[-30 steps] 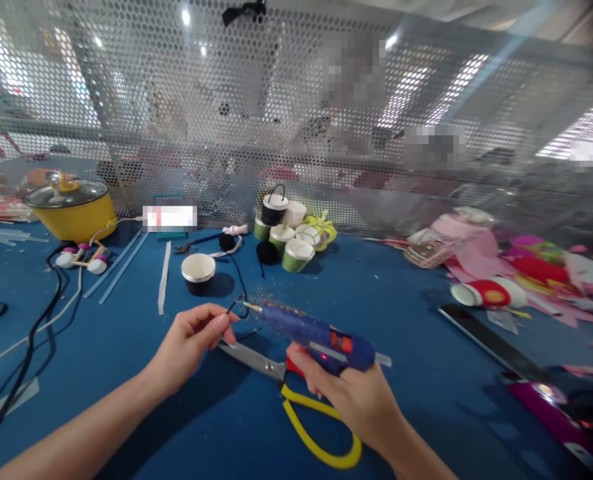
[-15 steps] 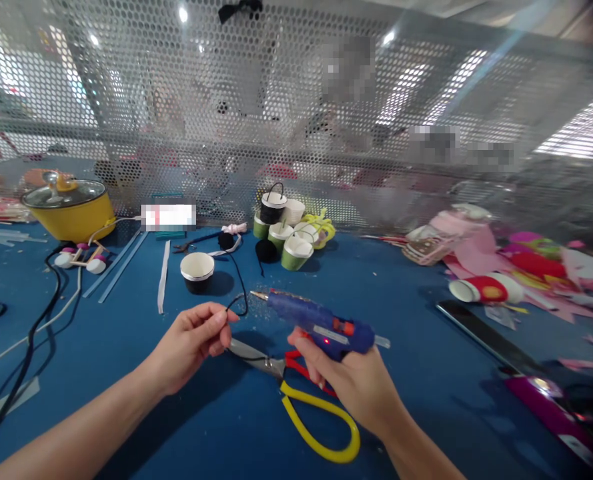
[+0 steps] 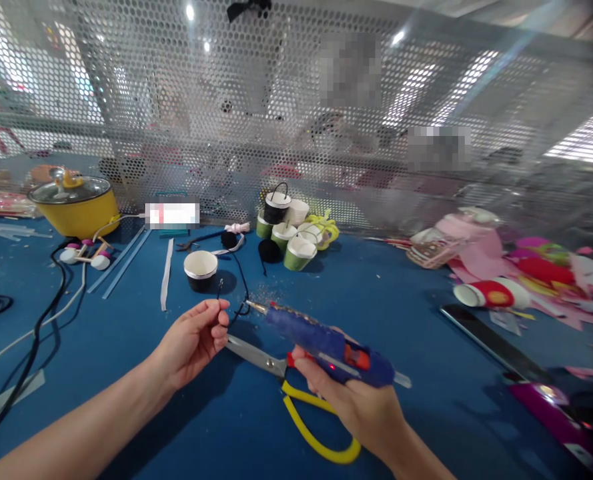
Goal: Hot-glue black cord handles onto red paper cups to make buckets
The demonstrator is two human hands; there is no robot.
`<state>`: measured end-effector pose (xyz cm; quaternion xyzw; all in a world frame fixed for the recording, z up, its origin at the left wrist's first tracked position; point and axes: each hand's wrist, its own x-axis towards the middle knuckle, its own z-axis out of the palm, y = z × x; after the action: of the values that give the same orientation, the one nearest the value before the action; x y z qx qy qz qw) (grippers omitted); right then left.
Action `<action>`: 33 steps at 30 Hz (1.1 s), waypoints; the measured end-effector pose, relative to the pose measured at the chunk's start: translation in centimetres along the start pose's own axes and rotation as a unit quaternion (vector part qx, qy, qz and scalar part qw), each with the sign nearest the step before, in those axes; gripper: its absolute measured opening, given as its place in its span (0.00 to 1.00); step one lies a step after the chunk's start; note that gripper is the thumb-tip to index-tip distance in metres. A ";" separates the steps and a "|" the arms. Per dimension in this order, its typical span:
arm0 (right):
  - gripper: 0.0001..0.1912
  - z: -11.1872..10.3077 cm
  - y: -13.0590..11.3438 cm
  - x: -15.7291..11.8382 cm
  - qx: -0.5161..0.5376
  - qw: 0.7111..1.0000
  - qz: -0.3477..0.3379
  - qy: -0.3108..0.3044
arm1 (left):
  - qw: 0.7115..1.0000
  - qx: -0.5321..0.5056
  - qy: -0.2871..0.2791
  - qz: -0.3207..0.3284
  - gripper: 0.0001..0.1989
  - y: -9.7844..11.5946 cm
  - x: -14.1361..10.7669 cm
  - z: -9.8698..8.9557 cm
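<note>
Left hand [image 3: 189, 343]: grip pinching thin black cord [image 3: 219, 291] near round black-and-white cup [image 3: 201, 273]. Right hand [image 3: 361, 403]: grip wrapped around blue plastic glue gun [image 3: 311, 337], metal nozzle [image 3: 257, 307] tapered, above steel-bladed scissors [image 3: 270, 364].

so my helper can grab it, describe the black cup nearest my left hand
On the blue table, find the left hand. Just beyond it stands a black cup with a white inside. Unlike the other black cup, which has a loop handle, it stands apart and shows none.
</note>
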<state>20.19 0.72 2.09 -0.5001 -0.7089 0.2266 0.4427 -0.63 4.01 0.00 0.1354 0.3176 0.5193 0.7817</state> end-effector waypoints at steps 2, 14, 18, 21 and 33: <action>0.10 0.0 -0.2 0.1 -0.017 1.000 0.006 -0.003 | 1.000 -0.001 0.001 -0.007 0.07 -0.1 0.0 0.0; 0.09 0.0 -0.5 0.4 0.006 0.999 0.042 -0.025 | 1.000 -0.018 -0.009 -0.017 0.08 -0.2 0.1 -0.1; 0.09 -0.1 -0.7 0.5 0.012 0.998 0.048 -0.032 | 1.000 -0.019 -0.009 -0.012 0.08 -0.2 0.1 -0.1; 0.08 -0.2 -0.7 0.4 0.007 0.998 0.051 -0.028 | 1.000 -0.014 -0.005 -0.013 0.08 -0.3 0.1 -0.1; 0.11 -0.3 -0.1 0.2 -0.057 0.998 0.012 -0.004 | 1.000 0.004 -0.003 -0.017 0.06 -0.4 0.1 -0.1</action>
<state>20.35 0.80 2.40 -0.5324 -0.7162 0.1932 0.4077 -0.37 3.91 -0.35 0.1345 0.3198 0.5047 0.7905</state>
